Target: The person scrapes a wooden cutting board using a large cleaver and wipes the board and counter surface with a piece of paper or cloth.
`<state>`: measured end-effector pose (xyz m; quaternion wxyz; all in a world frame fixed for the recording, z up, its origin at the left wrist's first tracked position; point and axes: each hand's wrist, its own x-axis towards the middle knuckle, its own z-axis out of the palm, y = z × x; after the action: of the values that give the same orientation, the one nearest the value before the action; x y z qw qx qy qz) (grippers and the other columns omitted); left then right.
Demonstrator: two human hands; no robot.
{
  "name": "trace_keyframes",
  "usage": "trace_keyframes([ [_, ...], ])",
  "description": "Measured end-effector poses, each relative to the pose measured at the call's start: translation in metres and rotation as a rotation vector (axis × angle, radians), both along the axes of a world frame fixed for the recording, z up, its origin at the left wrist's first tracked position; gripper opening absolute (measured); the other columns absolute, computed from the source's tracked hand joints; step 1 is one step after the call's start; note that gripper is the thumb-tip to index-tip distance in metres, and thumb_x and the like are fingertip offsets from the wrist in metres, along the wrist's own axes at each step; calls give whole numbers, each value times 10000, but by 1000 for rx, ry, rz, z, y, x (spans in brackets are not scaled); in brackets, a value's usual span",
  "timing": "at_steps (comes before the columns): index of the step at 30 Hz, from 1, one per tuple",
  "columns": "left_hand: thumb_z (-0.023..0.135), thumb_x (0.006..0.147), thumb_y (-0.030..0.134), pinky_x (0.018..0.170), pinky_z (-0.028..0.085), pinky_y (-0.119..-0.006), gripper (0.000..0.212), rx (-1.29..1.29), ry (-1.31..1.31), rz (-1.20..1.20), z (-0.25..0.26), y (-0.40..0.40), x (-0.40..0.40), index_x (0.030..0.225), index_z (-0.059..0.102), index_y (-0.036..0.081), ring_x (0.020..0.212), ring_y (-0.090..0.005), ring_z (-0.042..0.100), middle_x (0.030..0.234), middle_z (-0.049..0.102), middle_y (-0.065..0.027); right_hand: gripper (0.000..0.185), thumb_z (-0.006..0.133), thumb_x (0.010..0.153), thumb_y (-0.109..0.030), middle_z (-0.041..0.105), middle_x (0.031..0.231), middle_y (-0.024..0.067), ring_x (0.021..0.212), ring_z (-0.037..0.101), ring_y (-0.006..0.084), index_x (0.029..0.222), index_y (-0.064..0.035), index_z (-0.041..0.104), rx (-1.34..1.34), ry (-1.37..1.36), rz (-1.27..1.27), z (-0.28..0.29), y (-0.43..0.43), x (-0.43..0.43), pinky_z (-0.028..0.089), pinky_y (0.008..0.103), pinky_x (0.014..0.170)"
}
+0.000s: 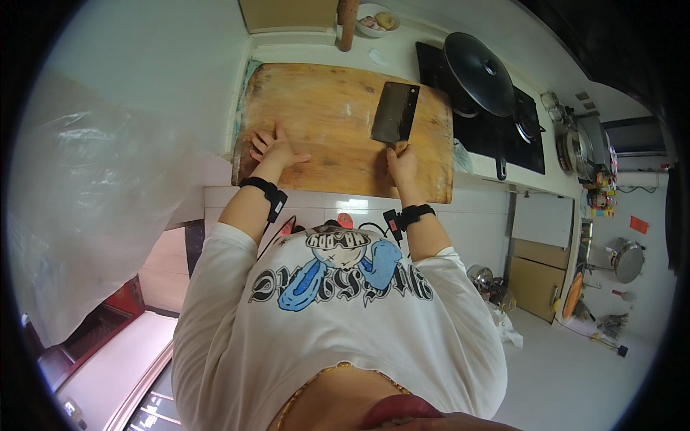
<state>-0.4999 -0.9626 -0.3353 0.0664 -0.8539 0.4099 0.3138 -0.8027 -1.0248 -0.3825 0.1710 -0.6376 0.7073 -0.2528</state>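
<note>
A large wooden cutting board [323,118] lies on the counter before me, its surface worn and marked with pale streaks. My left hand [277,150] rests near the board's left side, fingers spread, holding nothing. In my right hand [404,166] is the short wooden handle of a cleaver [395,113]. The cleaver's broad dark blade points away from me over the board's right half; whether it lies flat on the wood I cannot tell.
Right of the board, a wok with a dark lid [477,73] stands on a black gas stove [531,148]. Beyond the board are a wooden rolling pin [348,27] and a white bowl [372,31] with food pieces. Clear plastic sheeting [97,188] hangs at left.
</note>
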Motion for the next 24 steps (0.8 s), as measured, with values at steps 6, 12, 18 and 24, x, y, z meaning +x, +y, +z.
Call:
trace_keyframes([
  [6,807,540,581,1051,46,-622,1340,-22,23,-4,5,-1,-1,1469,-98,244,1355,-465,-142,1462,-158,-308,397,680,786,-211,631,921,202,856,622,309,1076,10,523,35,-532,127,14,-17,-8,478,369,729],
  [12,813,530,579,1045,75,-620,1337,-75,20,-53,-9,8,8,1470,-81,256,1362,-455,-120,1467,-142,-305,306,648,809,-116,593,723,88,677,596,223,1077,-32,525,-65,-289,556,109,20,-14,486,299,640],
  [18,809,586,505,1024,194,-597,1141,-226,27,-318,2,34,44,1470,134,251,1344,-462,89,1439,119,-291,349,650,786,-160,616,734,101,643,599,295,1125,-124,578,-353,348,881,106,43,-19,480,393,589],
  [24,733,732,412,1002,282,-539,714,-385,67,-122,-3,30,53,1336,438,169,1287,-428,238,1367,290,-240,365,638,792,-247,630,769,58,681,606,241,1142,-150,596,-389,572,972,102,61,-15,468,369,599],
])
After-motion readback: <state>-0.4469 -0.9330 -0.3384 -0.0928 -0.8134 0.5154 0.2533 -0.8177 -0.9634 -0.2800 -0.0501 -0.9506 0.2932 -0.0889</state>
